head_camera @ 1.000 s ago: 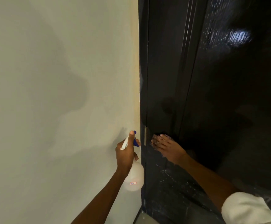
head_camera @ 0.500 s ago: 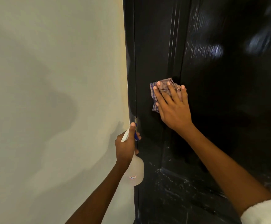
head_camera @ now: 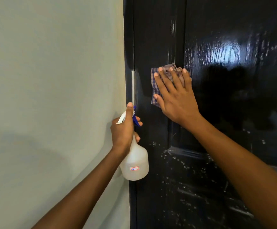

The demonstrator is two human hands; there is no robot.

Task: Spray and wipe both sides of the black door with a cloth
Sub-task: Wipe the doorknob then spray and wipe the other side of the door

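Door (head_camera: 233,146): our flat right hand (head_camera: 177,98) presses the cloth (head_camera: 154,80); left hand (head_camera: 123,129) grips the bottle (head_camera: 135,164), labelled "4".

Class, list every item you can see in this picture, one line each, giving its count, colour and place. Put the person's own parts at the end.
Glossy black panelled door: one, black, right half, wet with droplets low down.
Plain pale wall: one, pale grey-green, left half.
Metal hinge strip: one, silver, at the door's left edge.
Checked cloth: one, purple-and-white check, flat against the door under the right hand.
Translucent plastic spray bottle: one, white with blue trigger and small label, beside the door edge.
Left hand: one, grips the bottle's neck.
Right hand: one, fingers spread, presses the cloth.
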